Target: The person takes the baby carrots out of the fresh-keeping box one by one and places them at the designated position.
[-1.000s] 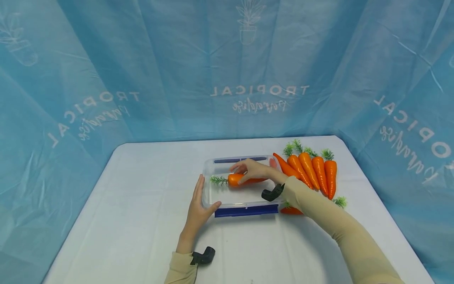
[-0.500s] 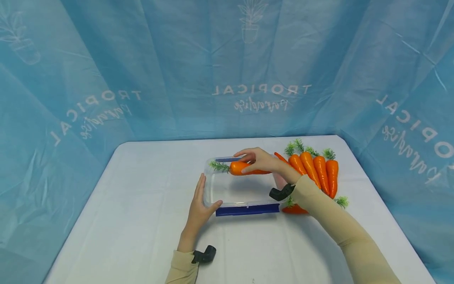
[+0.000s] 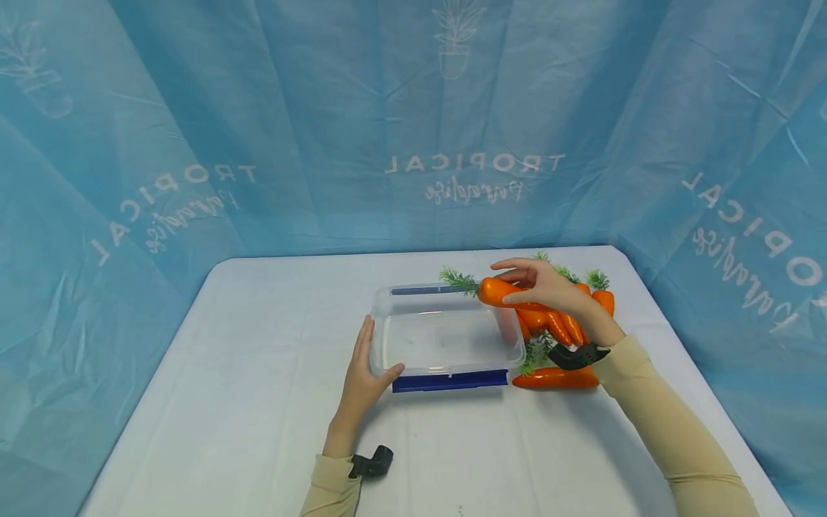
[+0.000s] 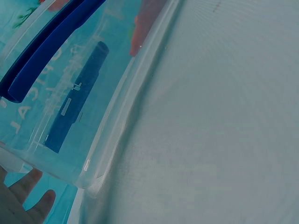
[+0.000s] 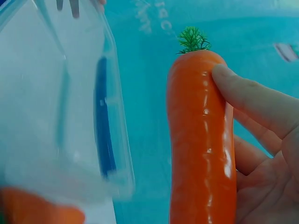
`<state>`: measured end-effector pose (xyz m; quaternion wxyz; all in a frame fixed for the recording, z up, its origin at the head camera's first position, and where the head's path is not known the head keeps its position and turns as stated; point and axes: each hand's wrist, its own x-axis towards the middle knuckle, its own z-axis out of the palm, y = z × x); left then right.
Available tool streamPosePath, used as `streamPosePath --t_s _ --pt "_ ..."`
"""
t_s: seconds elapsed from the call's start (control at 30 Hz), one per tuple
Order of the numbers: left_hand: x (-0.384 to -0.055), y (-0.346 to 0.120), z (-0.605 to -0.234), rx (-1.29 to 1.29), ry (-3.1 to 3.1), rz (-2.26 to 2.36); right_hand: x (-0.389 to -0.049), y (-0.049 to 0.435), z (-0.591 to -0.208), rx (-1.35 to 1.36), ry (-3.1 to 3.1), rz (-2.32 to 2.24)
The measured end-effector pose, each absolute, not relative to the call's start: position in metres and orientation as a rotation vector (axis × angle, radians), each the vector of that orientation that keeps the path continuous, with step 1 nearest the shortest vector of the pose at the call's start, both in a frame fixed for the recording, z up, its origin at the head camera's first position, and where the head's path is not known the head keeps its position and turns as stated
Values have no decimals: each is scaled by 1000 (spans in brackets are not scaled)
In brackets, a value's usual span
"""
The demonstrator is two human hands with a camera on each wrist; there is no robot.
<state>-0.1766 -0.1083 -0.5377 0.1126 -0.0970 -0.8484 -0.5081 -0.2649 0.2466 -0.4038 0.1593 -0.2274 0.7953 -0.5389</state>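
Note:
A carrot (image 3: pixel 492 291) with a green leafy top is in my right hand (image 3: pixel 549 287), over the right back corner of a clear plastic box (image 3: pixel 439 341). In the right wrist view, thumb and fingers grip the thick end of this carrot (image 5: pixel 200 135), leaf top pointing away. The box stands without a lid and has blue side clips; nothing lies inside it. My left hand (image 3: pixel 359 380) rests against its front left corner, fingers straight along the left wall and thumb at the front. Those straight fingers (image 4: pixel 41 205) also show in the left wrist view.
Several more carrots lie bunched right of the box, partly hidden by my right hand and arm. One carrot (image 3: pixel 557 378) lies crosswise nearer the front. A blue clip (image 3: pixel 450 380) juts from the box's front. A blue curtain (image 3: pixel 413 215) surrounds the white table (image 3: pixel 258 345).
My right hand has lifted the carrot out of the box and carried it back and to the right. My left hand has stayed at the box corner.

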Motion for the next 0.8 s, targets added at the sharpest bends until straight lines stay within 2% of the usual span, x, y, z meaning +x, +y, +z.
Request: streamPosePath --t_s 0.2,0.47,0.8 --pt "-175 -110 -537 -299 -2478 -1506 -250 288 -412 -586 2401 -1512" --pt "-173 -111 -539 -330 -2471 -1511 -228 336 -445 -514 2466 -1487" --pt "-174 -113 -538 -333 -2466 -1479 -209 363 -486 -478 2523 -1411"
